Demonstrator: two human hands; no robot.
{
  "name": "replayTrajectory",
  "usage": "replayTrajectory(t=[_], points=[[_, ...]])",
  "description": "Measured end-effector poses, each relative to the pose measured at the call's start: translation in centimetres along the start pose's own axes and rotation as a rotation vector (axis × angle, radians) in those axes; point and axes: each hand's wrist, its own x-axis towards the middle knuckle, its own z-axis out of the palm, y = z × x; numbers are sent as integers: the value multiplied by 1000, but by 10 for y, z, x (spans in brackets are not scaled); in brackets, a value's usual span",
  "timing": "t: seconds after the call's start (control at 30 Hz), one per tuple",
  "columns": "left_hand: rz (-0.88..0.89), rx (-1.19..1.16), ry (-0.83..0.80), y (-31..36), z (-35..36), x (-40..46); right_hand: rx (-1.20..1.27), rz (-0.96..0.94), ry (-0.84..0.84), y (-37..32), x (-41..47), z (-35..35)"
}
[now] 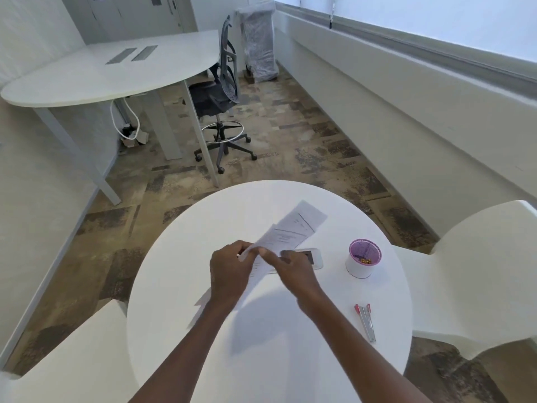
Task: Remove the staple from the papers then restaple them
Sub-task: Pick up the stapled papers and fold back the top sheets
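A small stack of printed papers is held above the round white table, tilted up toward the far right. My left hand grips the near-left corner of the papers, with a small metal object at its fingertips. My right hand pinches the same corner from the right. The staple itself is too small to make out. A red and silver tool, which looks like a stapler or staple remover, lies at the table's right side, apart from both hands.
A white phone lies on the table under the papers. A white cup with a purple rim holds small gold pieces. White chairs flank the table. A second desk and an office chair stand beyond.
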Motion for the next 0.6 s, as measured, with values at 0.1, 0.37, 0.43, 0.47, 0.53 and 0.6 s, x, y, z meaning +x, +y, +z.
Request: replayTrajectory(t=[0.1, 0.37, 0.43, 0.47, 0.53, 0.6], points=[[177, 161, -31, -2, 6, -17, 219, 153, 31, -4, -5, 12], [357, 294, 19, -18, 5, -41, 539, 419, 125, 11, -3, 14], [333, 272, 32, -24, 3, -49, 597, 434, 107, 11, -3, 15], [331, 262, 42, -28, 4, -53, 617, 433, 107, 12, -2, 15], [322, 233, 72, -34, 4, -63, 639, 419, 117, 12, -1, 18], [304, 205, 109, -35, 6, -72, 647, 394, 126, 12, 0, 21]])
